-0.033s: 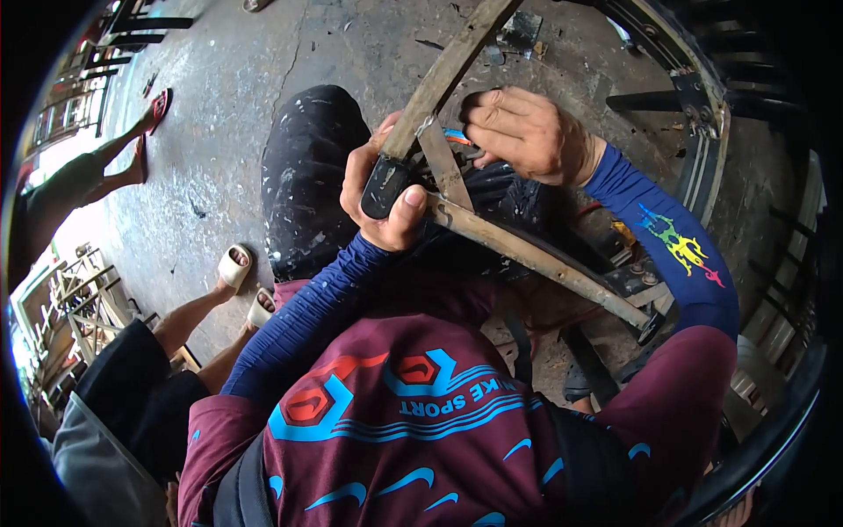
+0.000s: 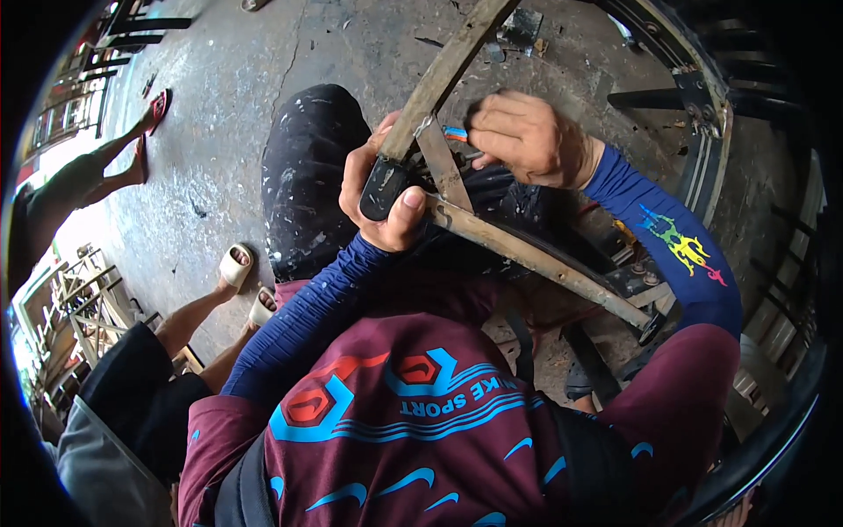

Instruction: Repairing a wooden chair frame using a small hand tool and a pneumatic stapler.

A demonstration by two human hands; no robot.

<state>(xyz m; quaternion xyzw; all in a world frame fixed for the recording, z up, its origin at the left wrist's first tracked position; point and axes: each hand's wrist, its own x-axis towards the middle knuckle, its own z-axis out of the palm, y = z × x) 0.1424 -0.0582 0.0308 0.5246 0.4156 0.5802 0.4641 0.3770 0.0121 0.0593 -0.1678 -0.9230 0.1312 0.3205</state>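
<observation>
I squat over a rusty metal frame (image 2: 544, 259) of flat bars that meet at a joint above my knee. My left hand (image 2: 386, 211) is closed around a black block (image 2: 379, 189) pressed against that joint, thumb on top. My right hand (image 2: 527, 136) is just right of the joint, pinching a small tool with a blue and orange end (image 2: 455, 133) whose tip touches the bars. One long bar (image 2: 448, 66) runs up and away; another slopes down to the right past my leg.
A person sits at my left with pale sandals (image 2: 235, 263) on the concrete floor (image 2: 228, 114). Another person's foot in a red sandal (image 2: 158, 105) is farther left. Welded frames (image 2: 88, 307) lie at the left; a curved dark metal ring (image 2: 702, 105) stands at the right.
</observation>
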